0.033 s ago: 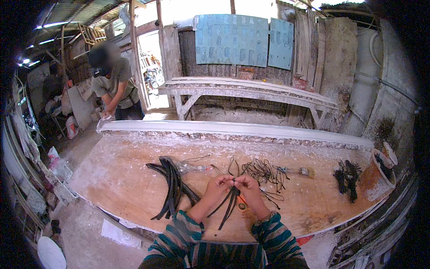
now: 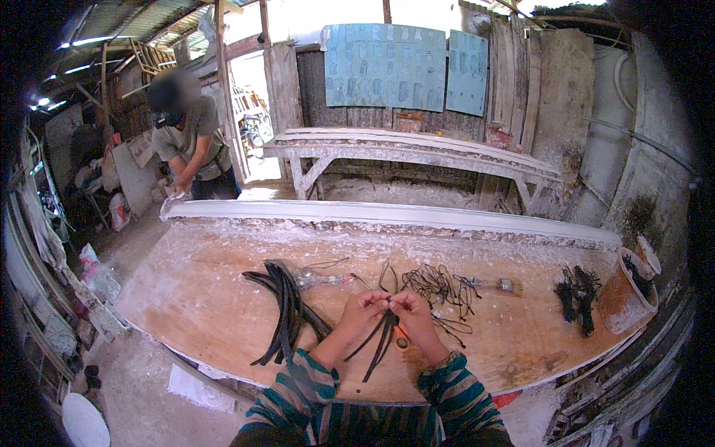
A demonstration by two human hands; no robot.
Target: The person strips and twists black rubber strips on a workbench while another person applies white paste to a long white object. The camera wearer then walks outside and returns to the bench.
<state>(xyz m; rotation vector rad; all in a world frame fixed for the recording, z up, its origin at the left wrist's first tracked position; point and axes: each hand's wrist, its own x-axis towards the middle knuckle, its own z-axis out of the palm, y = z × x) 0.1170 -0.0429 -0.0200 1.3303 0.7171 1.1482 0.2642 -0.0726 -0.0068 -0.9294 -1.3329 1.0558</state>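
Gripping a bunch of black strips (image 2: 381, 337) over the near edge of the workbench (image 2: 208, 298), the left hand (image 2: 363, 307) and right hand (image 2: 412, 310) pinch its top together. Binding likely goes best pinched tight. More loose strips (image 2: 287, 309) lie left; thin wire (image 2: 436, 287) lies beyond.

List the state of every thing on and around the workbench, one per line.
Left hand: closed on black strips.
Right hand: closed on the same strips.
Black strips: held, ends hanging down.
Strip pile: lying loose on the bench.
Tangled wire: lying loose.
Brush: lying flat.
Bucket: tilted at the bench edge.
Workbench: dusty with white residue.
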